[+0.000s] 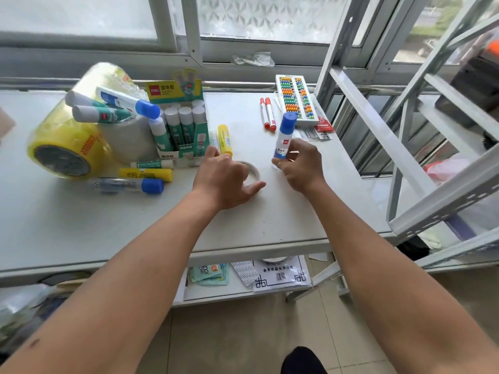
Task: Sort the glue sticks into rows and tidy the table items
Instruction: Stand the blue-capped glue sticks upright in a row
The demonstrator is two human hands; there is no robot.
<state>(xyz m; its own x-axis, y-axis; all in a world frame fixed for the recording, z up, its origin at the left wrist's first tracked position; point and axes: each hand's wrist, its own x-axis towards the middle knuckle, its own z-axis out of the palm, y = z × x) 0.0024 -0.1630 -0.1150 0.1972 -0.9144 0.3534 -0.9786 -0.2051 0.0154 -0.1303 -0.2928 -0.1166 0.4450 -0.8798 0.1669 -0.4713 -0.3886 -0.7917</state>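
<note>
1. My right hand [299, 164], frame centre, grips a blue-capped glue bottle [284, 139] upright, base at the table [81, 228].
2. My left hand [225, 182] is spread loose over a tape ring [253, 170]; it grips nothing.
3. Yellow glue stick [225, 140] just above it.
4. Glue-stick box [183, 125] and big tape rolls [64, 147] upper left.
5. Two red markers [267, 114] and an abacus [296, 99] upper right.

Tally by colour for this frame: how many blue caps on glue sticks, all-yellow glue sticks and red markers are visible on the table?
Blue-capped glue sticks: 3, one held upright in the right hand
Yellow glue sticks: 2
Red markers: 2
Total: 7
</note>
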